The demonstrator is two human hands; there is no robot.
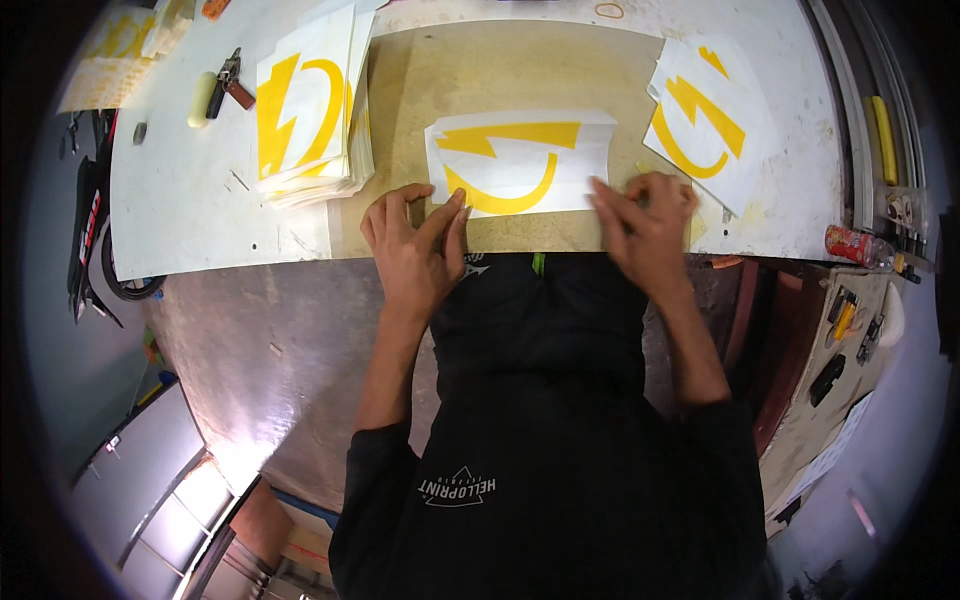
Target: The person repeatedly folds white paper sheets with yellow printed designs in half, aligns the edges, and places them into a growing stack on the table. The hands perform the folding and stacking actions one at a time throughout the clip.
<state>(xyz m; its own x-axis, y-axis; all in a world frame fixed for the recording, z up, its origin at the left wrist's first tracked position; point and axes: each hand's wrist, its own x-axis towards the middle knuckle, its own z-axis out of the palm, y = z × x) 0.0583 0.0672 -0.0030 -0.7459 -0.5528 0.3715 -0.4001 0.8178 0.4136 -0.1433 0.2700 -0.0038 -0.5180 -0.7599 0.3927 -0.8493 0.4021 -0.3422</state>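
Note:
A white sheet [515, 172] with a yellow angular band and a curved stripe lies in front of me on a tan board. My left hand [412, 245] is at the sheet's lower left corner, thumb and forefinger closed together on its edge. At the lower right corner is my right hand [648, 225], its thumb and forefinger drawn together on the sheet's edge. Slight motion blur softens the right fingertips. To the left stands a thick stack of similar sheets [308, 130], and on the right lie a few more printed sheets [698, 120].
The tan board [420, 60] lies on the white table [190, 235]. A dark clamp-like tool [228, 85] and a pale yellow cylinder [202, 100] rest beyond the stack. A red-labelled bottle [855, 247] sits by the right edge; a side bench [835, 370] holds small tools.

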